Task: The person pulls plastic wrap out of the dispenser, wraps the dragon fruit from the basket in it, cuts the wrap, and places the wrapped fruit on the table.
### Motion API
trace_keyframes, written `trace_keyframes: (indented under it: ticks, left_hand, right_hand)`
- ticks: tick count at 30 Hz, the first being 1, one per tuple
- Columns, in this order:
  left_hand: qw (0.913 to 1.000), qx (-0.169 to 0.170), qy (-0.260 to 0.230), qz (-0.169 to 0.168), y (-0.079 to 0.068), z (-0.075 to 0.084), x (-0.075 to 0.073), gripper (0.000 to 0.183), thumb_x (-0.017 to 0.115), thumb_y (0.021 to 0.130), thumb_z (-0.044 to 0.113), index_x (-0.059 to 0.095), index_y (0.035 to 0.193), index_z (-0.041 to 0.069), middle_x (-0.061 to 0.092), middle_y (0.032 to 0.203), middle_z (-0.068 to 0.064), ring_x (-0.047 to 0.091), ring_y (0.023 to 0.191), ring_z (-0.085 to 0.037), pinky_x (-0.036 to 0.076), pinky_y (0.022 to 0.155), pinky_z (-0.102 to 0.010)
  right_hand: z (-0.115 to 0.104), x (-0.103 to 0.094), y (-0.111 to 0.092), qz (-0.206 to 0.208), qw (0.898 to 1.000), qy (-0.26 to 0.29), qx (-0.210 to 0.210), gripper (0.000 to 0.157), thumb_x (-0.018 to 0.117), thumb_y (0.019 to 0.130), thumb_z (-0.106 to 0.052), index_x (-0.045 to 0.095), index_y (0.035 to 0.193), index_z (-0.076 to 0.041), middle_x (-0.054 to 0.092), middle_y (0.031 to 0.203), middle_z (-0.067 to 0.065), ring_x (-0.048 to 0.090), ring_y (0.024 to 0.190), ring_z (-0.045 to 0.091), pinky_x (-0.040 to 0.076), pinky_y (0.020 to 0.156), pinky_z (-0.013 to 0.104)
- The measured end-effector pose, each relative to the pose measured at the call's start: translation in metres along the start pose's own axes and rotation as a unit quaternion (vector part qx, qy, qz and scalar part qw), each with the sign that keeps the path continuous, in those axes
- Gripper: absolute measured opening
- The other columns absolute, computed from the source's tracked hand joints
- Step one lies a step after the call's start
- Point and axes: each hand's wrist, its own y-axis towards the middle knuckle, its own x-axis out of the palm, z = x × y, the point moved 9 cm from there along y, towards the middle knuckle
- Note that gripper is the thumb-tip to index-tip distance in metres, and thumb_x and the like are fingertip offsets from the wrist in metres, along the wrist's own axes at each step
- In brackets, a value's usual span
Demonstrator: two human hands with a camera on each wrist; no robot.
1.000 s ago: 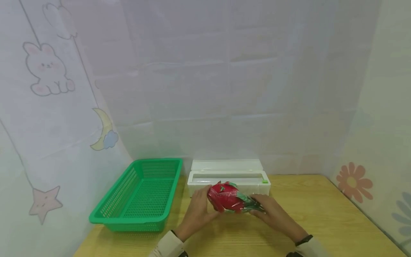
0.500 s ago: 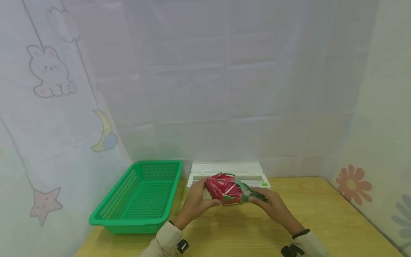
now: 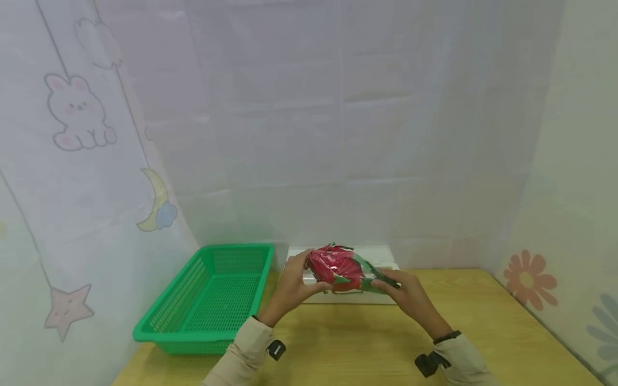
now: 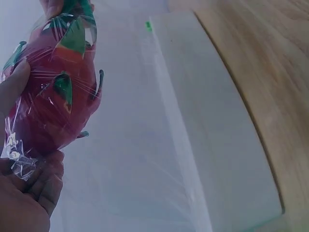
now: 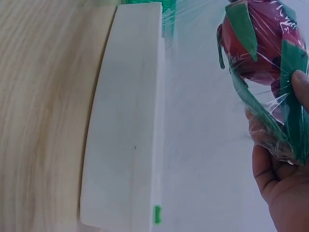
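A red dragon fruit (image 3: 333,268) with green scales, wrapped in shiny clear film, is held up between both hands in the head view. My left hand (image 3: 293,281) grips its rounded end, thumb along the near side; bunched film shows beside those fingers in the left wrist view. At the other end, my right hand (image 3: 407,294) pinches the long green tips, with film gathered around them (image 5: 285,145). Behind the fruit stands a white cling film dispenser (image 3: 347,297), its lid (image 3: 381,252) raised. The fruit and hands hide much of the dispenser in the head view.
A green plastic basket (image 3: 219,338) with perforated sides stands to the left on the wooden table (image 3: 347,348). A green cutter slider (image 5: 157,214) sits at one end of the dispenser. Pale printed cloth (image 3: 367,161) hangs behind and on both sides.
Both hands have raised the wrapped dragon fruit and moved it away from the body, so it covers more of the dispenser. The grip at both ends looks the same.
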Motion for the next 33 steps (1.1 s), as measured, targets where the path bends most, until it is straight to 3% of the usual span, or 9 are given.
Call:
trace_keyframes:
  ticks: [5, 11, 18, 26, 29, 33]
  left_hand:
    - [0.9998, 0.014, 0.01, -0.009, 0.013, 0.003, -0.005, 0.077, 0.088, 0.076, 0.033, 0.052, 0.138, 0.005, 0.065, 0.119, -0.003, 0.056, 0.103, -0.016, 0.048, 0.088, -0.04]
    - [0.9978, 0.022, -0.059, -0.017, 0.026, 0.004, -0.01, 0.071, 0.086, 0.078, 0.023, 0.052, 0.137, 0.004, 0.065, 0.119, -0.004, 0.06, 0.103, -0.016, 0.054, 0.088, -0.034]
    - [0.9931, -0.006, -0.113, -0.03, 0.033, 0.001, -0.012, 0.072, 0.085, 0.08, 0.02, 0.048, 0.141, 0.005, 0.061, 0.127, -0.005, 0.061, 0.111, -0.015, 0.055, 0.092, -0.033]
    - [0.9946, -0.003, -0.103, -0.015, 0.038, 0.004, -0.021, 0.072, 0.083, 0.084, 0.021, 0.047, 0.143, 0.005, 0.06, 0.13, -0.008, 0.06, 0.116, -0.021, 0.054, 0.093, -0.033]
    - [0.9954, -0.003, -0.095, -0.008, 0.041, 0.006, -0.025, 0.073, 0.083, 0.083, 0.021, 0.047, 0.144, 0.006, 0.06, 0.131, -0.007, 0.059, 0.116, -0.019, 0.054, 0.092, -0.033]
    - [0.9975, -0.01, -0.07, -0.001, 0.043, 0.007, -0.03, 0.074, 0.084, 0.082, 0.024, 0.047, 0.144, 0.006, 0.06, 0.13, -0.006, 0.058, 0.116, -0.018, 0.055, 0.091, -0.031]
  right_hand:
    - [0.001, -0.005, 0.007, 0.016, 1.0, 0.016, 0.014, 0.037, 0.07, 0.093, -0.014, 0.066, 0.126, 0.003, 0.072, 0.112, 0.017, 0.068, 0.091, 0.012, 0.055, 0.07, 0.026]
    - [-0.002, -0.011, 0.017, 0.041, 0.999, 0.02, 0.023, 0.039, 0.07, 0.093, -0.014, 0.065, 0.128, 0.002, 0.072, 0.112, 0.017, 0.064, 0.084, 0.007, 0.053, 0.068, 0.025]
    - [-0.007, -0.015, 0.024, 0.05, 0.998, 0.037, 0.02, 0.037, 0.07, 0.094, -0.012, 0.066, 0.129, -0.001, 0.071, 0.115, 0.016, 0.068, 0.09, 0.012, 0.055, 0.07, 0.025]
    - [-0.014, -0.023, 0.031, 0.062, 0.997, 0.024, 0.026, 0.039, 0.071, 0.093, -0.014, 0.065, 0.129, 0.001, 0.068, 0.12, 0.021, 0.069, 0.101, 0.028, 0.054, 0.075, 0.023]
    - [-0.019, -0.027, 0.035, 0.072, 0.997, 0.017, 0.025, 0.04, 0.072, 0.093, -0.015, 0.066, 0.129, 0.001, 0.067, 0.122, 0.021, 0.068, 0.103, 0.028, 0.053, 0.073, 0.023]
    - [-0.022, -0.031, 0.038, 0.08, 0.996, 0.025, 0.03, 0.041, 0.072, 0.092, -0.017, 0.065, 0.129, 0.001, 0.067, 0.122, 0.023, 0.067, 0.079, 0.014, 0.047, 0.058, 0.024]
